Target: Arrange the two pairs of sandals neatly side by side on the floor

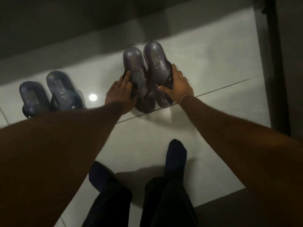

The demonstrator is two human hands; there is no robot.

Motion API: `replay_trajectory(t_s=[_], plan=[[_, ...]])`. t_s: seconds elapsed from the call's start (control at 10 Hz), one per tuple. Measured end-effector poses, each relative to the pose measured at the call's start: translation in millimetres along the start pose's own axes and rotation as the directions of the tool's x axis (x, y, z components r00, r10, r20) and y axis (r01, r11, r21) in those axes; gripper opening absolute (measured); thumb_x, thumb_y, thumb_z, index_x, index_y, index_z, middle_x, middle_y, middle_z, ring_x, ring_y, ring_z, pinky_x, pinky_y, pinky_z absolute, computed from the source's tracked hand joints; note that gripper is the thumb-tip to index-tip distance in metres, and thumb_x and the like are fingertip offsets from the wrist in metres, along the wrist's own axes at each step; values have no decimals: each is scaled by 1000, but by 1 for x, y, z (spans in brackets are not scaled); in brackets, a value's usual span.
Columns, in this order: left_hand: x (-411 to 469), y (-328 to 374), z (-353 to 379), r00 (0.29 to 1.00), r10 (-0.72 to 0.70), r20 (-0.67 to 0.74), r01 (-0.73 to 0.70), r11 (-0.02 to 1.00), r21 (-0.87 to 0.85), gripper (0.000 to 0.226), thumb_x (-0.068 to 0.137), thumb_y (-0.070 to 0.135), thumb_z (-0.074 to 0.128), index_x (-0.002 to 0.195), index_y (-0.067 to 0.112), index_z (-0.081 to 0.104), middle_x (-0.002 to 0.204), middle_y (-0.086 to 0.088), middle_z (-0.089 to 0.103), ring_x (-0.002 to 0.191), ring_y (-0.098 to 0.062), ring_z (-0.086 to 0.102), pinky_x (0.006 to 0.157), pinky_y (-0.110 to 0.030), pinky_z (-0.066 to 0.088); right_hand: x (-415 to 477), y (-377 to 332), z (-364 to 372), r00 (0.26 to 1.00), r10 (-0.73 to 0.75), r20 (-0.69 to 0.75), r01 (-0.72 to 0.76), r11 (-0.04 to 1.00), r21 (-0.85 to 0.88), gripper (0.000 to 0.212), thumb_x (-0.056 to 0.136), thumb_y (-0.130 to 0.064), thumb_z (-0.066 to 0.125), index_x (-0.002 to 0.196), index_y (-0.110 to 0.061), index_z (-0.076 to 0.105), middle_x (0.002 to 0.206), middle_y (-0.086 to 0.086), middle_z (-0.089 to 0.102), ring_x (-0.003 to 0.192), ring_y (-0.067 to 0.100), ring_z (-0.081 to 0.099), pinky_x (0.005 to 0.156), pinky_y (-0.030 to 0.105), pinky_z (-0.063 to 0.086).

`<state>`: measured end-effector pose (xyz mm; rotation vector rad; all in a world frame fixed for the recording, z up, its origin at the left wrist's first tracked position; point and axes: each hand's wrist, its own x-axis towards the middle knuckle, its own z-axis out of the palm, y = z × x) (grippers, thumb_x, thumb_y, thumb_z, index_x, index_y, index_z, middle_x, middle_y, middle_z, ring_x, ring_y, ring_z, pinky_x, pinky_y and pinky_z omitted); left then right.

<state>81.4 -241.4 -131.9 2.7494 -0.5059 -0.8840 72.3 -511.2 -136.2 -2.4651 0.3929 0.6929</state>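
- On the pale tiled floor [205,76], my left hand [120,95] grips one purple sandal [136,74].
- My right hand [179,86] grips its mate [155,61].
- Second pair [50,94] sits leftward, well apart.

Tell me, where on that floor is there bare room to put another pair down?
Bare tile lies between the left pair and the left hand, around the light's reflection; more right of the right hand, and in front of the feet. It is crowded where both hands grip the right pair.
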Motion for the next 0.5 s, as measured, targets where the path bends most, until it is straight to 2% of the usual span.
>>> replay_trajectory(t_s=[0.3, 0.4, 0.5], plan=[[0, -1, 0, 1000, -6, 15, 6, 1000, -9, 74, 102, 49, 62, 160, 10, 40, 184, -8, 4, 168, -34, 14, 133, -53, 23, -2, -3, -3, 1000, 4, 14, -3, 1000, -8, 118, 84, -63, 76, 171, -22, 8, 164, 11, 40, 139, 40, 50, 113, 55, 46], [-3, 1, -3, 1000, 11, -6, -11, 1000, 25, 77, 101, 45, 62, 165, 14, 32, 184, -5, -7, 166, -43, 12, 134, -56, 20, -1, -7, -8, 1000, -13, 15, 14, 999, -31, 121, 82, -72, 72, 171, -26, 4, 163, 10, 41, 139, 40, 51, 111, 55, 46], [-14, -1, -7, 998, -13, -61, 18, 997, 70, 91, 103, 48, 56, 173, 26, 4, 182, -4, -19, 166, -49, 3, 135, -59, 13, -5, -9, -18, 1000, 1, -23, -3, 996, -89, 125, 78, -84, 64, 170, -30, 1, 166, 9, 38, 142, 41, 49, 111, 57, 47]])
